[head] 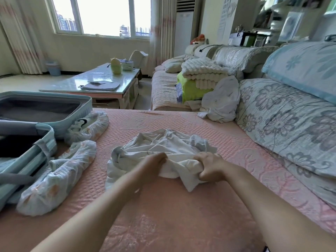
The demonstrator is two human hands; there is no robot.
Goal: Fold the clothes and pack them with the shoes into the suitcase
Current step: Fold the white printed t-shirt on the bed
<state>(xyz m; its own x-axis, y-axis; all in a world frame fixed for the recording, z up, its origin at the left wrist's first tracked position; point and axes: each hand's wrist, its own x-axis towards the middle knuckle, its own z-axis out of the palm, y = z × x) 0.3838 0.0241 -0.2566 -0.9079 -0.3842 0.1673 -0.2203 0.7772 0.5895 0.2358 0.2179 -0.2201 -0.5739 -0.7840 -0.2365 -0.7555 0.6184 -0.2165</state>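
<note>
A crumpled white garment (163,144) lies in the middle of the pink quilted sofa seat (181,206). My left hand (154,163) and my right hand (209,167) both grip its near edge, bunched between them. Two shoes wrapped in printed cloth covers lie to the left: one (87,128) beside the suitcase, the other (56,177) closer to me. The light blue suitcase (60,122) lies open at the far left, its dark lining showing. Another white garment (221,100) sits heaped at the back right of the seat.
Floral back cushions (283,120) line the right side. Further along the sofa are a folded white blanket (201,73) and green cloth (190,90). A glass-topped coffee table (101,82) with papers and containers stands beyond the suitcase. A small blue bin (53,68) stands by the curtain.
</note>
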